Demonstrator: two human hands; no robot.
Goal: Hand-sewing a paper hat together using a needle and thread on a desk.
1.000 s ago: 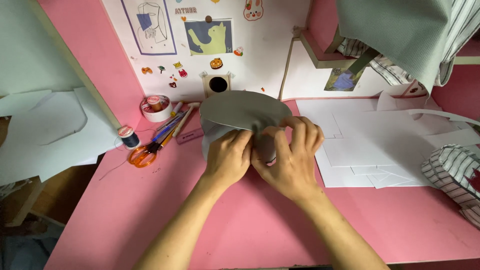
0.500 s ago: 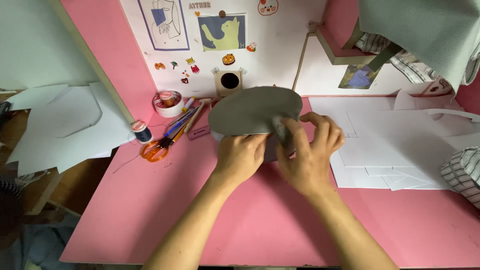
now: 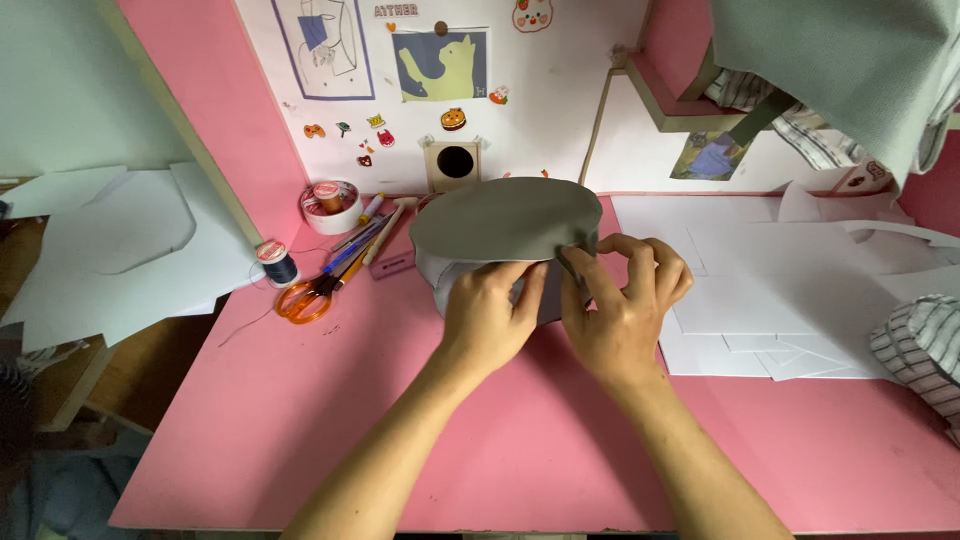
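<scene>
Both hands on the piece. My left hand [image 3: 490,315] is flat against the near side wall of the grey hat-shaped fabric piece [image 3: 500,225], fingers spread upward, pressing rather than gripping. My right hand [image 3: 625,305] pinches the grey oval's edge at its right end between thumb and fingertips; the other fingers curl loosely above. The piece sits on the pink counter [image 3: 420,440] directly ahead of my hands, the oval top lying over a paler band underneath.

How I'd handle this step: keep the left hand as the brace so the wall doesn't collapse inward, and let only the right hand work the rim. Take short pinches and move along the edge in small bites; a long pull looks likely to skew the oval off the band. Keep the edge level with the band top. I can't see the seam itself, my fingers cover it.

Left of my left hand: orange-handled scissors [image 3: 305,297], a dark thread spool [image 3: 277,262], pens [image 3: 355,240] and a roll of tape [image 3: 330,205], all well apart from the piece. Further left, white paper patterns [image 3: 120,250]. Right of my right hand, a stack of white paper sheets [image 3: 760,270] just beside it, and striped cloth [image 3: 920,350] at the far right edge. Beyond the hands, a white wall with stickers and small pictures [image 3: 440,65].
</scene>
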